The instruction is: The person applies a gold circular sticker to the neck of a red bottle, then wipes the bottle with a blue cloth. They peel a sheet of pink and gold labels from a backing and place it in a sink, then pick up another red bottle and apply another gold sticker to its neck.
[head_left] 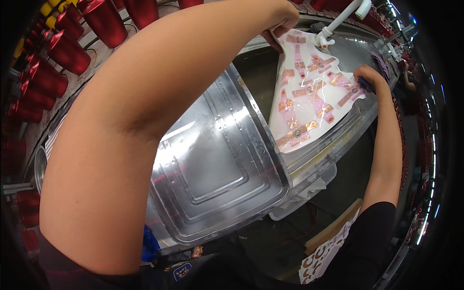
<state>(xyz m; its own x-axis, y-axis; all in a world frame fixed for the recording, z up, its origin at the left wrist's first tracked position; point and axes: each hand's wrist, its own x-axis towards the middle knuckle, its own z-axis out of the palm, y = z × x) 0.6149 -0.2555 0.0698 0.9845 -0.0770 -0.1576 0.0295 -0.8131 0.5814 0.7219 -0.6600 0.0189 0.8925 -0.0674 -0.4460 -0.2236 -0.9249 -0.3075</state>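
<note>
Near red metallic cylinders (105, 24) and a rectangular steel panel (217, 145), left hand (286, 21) pinches pink-patterned white sheet (316, 107), right hand (371, 77) with grip unclear.

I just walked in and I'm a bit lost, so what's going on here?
A person is handling a white sheet printed with pink and gold pieces, above a metal basin. The left hand grips its upper left corner; the right hand is at its right edge, though that grip is hard to make out. A white tap stands just beyond the sheet, a large metal tray lies to its left, and red cups line the upper left.
</note>
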